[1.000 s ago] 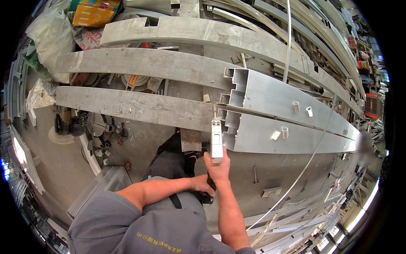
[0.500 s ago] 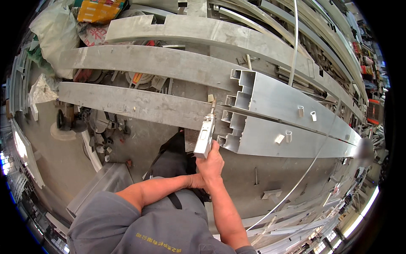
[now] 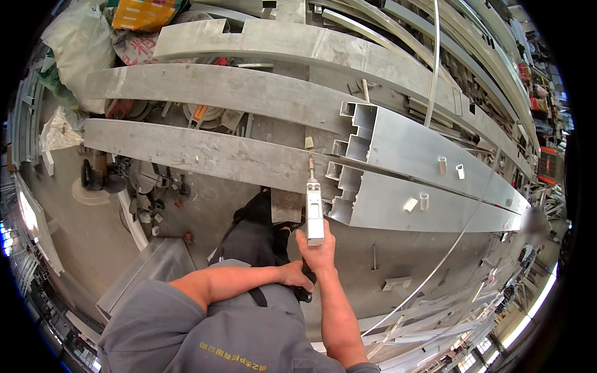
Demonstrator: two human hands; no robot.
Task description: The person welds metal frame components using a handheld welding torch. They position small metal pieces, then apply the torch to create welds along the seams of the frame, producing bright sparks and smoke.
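Note:
My right hand [image 3: 319, 250] is wrapped round the handle of a silver power drill [image 3: 314, 214]. Its slim bit points away from me, over the near long metal beam [image 3: 211, 147]. Lower down, my left hand [image 3: 295, 275] is closed beside a black block [image 3: 303, 293] below the drill; its grip is partly hidden. To the right of the bit lie two wide silver aluminium profiles, a near one [image 3: 429, 200] and a far one [image 3: 416, 143], with their open channel ends toward the drill. Short white pieces [image 3: 425, 201] rest on both.
More long metal bars [image 3: 348, 53] span the far side. At far left stand a pale plastic bag [image 3: 78, 50] and an orange package [image 3: 144, 13]. A round-based machine [image 3: 99, 186] and scraps lie on the left floor. A thin pale cord [image 3: 448, 255] crosses at right.
The drill has swung from a tilt to nearly straight away from me, its rear moving right and nearer. My left hand has shifted slightly lower, and more of the black block shows.

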